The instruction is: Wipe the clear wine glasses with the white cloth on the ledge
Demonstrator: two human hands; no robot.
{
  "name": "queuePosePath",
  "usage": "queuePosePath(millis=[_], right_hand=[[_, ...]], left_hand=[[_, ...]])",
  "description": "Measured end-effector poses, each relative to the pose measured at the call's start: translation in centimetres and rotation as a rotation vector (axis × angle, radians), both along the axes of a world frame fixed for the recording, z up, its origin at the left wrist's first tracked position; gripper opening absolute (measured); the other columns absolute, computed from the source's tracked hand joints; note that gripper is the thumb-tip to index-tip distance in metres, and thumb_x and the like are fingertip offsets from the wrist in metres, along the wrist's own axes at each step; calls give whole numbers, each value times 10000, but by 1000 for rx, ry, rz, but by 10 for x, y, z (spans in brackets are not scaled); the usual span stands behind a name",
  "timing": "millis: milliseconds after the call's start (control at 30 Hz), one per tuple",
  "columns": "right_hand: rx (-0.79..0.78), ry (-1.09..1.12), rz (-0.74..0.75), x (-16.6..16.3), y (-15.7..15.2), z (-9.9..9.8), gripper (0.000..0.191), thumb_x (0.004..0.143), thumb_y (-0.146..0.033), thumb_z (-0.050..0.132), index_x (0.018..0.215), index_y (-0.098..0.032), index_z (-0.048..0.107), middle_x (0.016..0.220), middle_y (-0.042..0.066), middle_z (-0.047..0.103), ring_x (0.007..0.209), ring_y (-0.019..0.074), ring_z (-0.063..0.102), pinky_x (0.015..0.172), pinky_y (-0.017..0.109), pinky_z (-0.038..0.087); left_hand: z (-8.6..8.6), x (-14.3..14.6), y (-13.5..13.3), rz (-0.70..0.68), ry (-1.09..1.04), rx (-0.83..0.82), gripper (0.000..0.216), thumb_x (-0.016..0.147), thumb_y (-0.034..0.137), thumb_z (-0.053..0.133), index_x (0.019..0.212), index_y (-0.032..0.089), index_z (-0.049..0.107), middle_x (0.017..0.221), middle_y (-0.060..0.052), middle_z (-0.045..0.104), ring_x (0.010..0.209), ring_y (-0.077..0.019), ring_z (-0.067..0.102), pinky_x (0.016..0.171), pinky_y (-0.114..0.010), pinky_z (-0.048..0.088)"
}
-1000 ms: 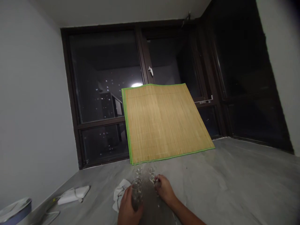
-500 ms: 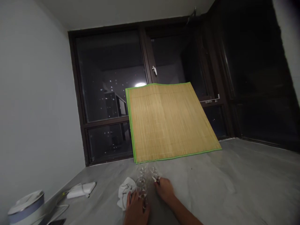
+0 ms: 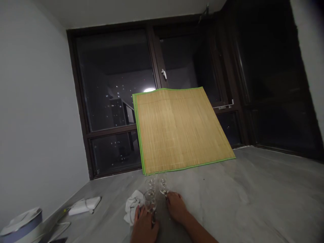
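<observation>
Several clear stemmed glasses stand close together on the grey surface in front of me. My left hand [image 3: 144,225] is closed around the stem of the nearest glass [image 3: 150,201], low down. Beyond it is another glass [image 3: 151,183], touched by neither hand. My right hand [image 3: 177,206] has its fingers curled at the lower part of a glass [image 3: 163,186] on the right; its fingertips are partly hidden. A crumpled white cloth [image 3: 133,206] lies against the left side of my left hand.
A bamboo mat [image 3: 179,130] with green edging leans on the dark window [image 3: 113,81] behind the glasses. At left are a white device with a cable [image 3: 84,206] and a white and blue round container [image 3: 22,224] by the wall [image 3: 37,118].
My view has shifted slightly, so the mat and window sit a little further left. Both hands stay at their glasses with hardly any movement.
</observation>
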State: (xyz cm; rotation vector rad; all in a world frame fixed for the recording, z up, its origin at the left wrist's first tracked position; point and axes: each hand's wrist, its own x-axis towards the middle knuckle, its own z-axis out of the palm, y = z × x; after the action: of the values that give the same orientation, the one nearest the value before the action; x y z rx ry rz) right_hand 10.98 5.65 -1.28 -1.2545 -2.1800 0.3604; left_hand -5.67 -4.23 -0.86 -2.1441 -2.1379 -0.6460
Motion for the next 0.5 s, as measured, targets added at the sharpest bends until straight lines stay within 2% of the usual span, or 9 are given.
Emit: queuePosePath(millis=[100, 167, 267, 333, 400, 500], right_hand=[[-7, 7, -17, 0, -3, 3, 323, 902, -201, 452, 1092, -194, 713, 1212, 124, 694, 1203, 275, 574, 1044, 387, 332], [-17, 24, -53, 6, -3, 5, 306, 863, -225, 520, 1105, -207, 708, 1211, 117, 699, 1194, 280, 583, 1029, 381, 349], [-30, 65, -151, 20, 3, 10, 310, 812, -176, 539, 1072, -199, 707, 1130, 120, 724, 1118, 273, 624, 932, 342, 405], [-33, 103, -235, 30, 9, 14, 286, 822, -138, 487, 999, -185, 708, 1032, 123, 738, 1017, 254, 657, 835, 310, 422], [-33, 144, -307, 39, 14, 16, 271, 855, -139, 442, 925, -189, 700, 951, 112, 740, 923, 230, 670, 751, 284, 413], [-19, 202, -367, 45, 17, 19, 263, 891, -174, 422, 853, -210, 679, 899, 83, 739, 847, 198, 665, 674, 260, 381]], left_hand=[[3, -3, -2, 31, -30, 89, 522, 756, 306, 573, 1272, 262, 638, 1376, -58, 619, 1355, -279, 468, 1235, -513, 83], [6, -10, -6, 41, -35, 189, 429, 756, 297, 572, 1170, 280, 684, 1279, -49, 675, 1281, -278, 533, 1232, -495, 126], [12, -26, -14, 50, -4, 317, 226, 803, 299, 515, 906, 278, 715, 1094, -54, 719, 1131, -273, 601, 1159, -460, 294], [15, -35, -18, 130, 10, 365, 186, 801, 274, 490, 780, 268, 675, 1018, -65, 712, 1067, -279, 603, 1046, -432, 404], [17, -41, -20, 265, 15, 395, 183, 789, 237, 476, 796, 257, 659, 1020, -72, 695, 1054, -281, 592, 968, -406, 441], [18, -42, -16, 439, 49, 432, 319, 818, 221, 453, 1069, 211, 650, 1198, -106, 634, 1130, -273, 565, 991, -389, 423]])
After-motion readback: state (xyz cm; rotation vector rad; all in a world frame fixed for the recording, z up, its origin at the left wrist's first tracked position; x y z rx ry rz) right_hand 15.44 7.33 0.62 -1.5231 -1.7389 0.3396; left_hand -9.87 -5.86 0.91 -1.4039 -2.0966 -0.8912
